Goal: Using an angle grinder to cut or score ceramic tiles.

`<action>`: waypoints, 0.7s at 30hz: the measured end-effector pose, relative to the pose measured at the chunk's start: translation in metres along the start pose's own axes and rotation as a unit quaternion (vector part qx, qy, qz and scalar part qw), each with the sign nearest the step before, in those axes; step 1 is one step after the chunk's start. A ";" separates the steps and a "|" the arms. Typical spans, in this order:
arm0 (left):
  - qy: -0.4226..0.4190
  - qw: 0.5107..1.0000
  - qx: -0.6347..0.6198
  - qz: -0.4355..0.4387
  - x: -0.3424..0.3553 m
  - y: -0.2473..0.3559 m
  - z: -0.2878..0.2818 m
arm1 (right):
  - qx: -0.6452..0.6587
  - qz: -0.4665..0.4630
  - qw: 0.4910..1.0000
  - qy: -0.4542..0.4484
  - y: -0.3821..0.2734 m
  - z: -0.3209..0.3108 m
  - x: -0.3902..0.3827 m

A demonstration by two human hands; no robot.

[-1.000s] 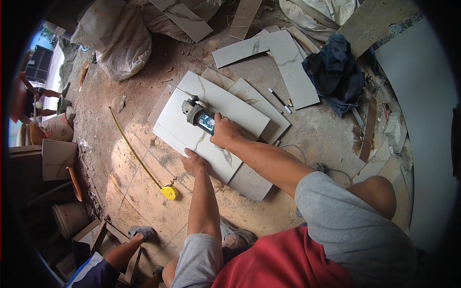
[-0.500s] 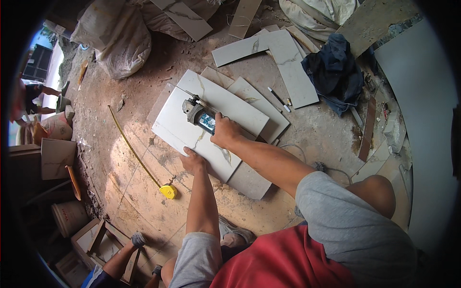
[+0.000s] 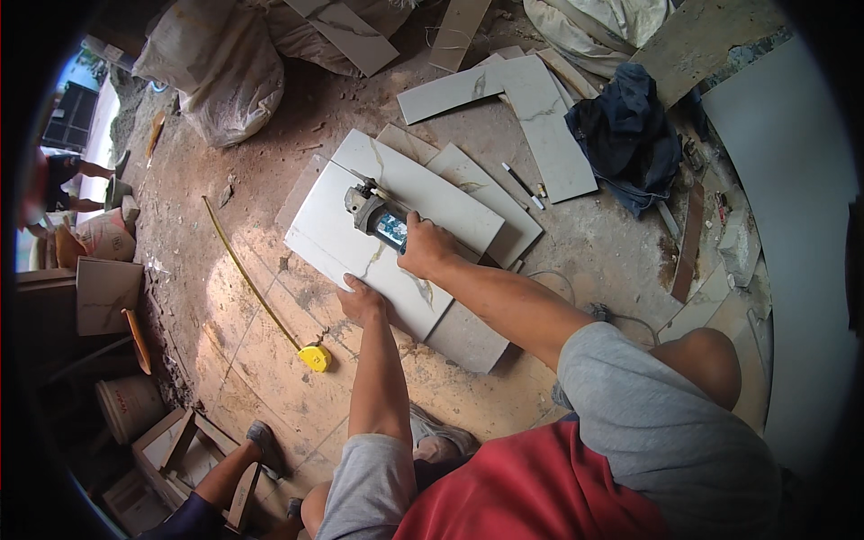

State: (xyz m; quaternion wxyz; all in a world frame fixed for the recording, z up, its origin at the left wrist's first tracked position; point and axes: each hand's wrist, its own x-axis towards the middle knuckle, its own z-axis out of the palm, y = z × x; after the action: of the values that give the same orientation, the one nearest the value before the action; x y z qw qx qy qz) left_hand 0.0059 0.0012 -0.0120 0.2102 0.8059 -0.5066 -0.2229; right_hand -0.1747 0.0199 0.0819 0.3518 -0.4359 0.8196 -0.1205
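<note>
Two hands: right grip wrapped round grinder; left flat, open on glossy marbled tile.

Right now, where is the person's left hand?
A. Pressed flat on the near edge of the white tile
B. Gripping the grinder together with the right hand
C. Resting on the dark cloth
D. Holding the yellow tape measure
A: the left hand lies flat on the white tile, while the right hand alone grips the angle grinder.

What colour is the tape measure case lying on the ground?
Bright yellow: the tape measure case shows clearly in the head view, lying left of the left hand.
</note>
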 end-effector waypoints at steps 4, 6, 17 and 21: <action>0.007 1.000 0.006 0.007 0.000 0.000 0.001 | 0.003 0.012 1.000 -0.024 0.000 -0.003 -0.001; 0.005 1.000 0.009 -0.003 0.000 0.000 -0.001 | 0.003 0.015 0.999 -0.030 -0.001 -0.005 -0.004; 0.002 1.000 0.013 -0.011 -0.001 0.001 -0.003 | 0.004 0.021 0.999 -0.023 0.003 -0.001 -0.008; -0.009 1.000 0.012 -0.016 0.000 0.000 -0.003 | 0.004 0.006 1.000 -0.001 0.007 0.002 -0.010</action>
State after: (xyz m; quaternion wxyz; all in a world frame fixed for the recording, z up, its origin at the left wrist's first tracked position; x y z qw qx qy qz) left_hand 0.0076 0.0010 -0.0097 0.1926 0.8143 -0.4981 -0.2274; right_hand -0.1739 0.0319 0.0819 0.3549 -0.4301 0.8212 -0.1211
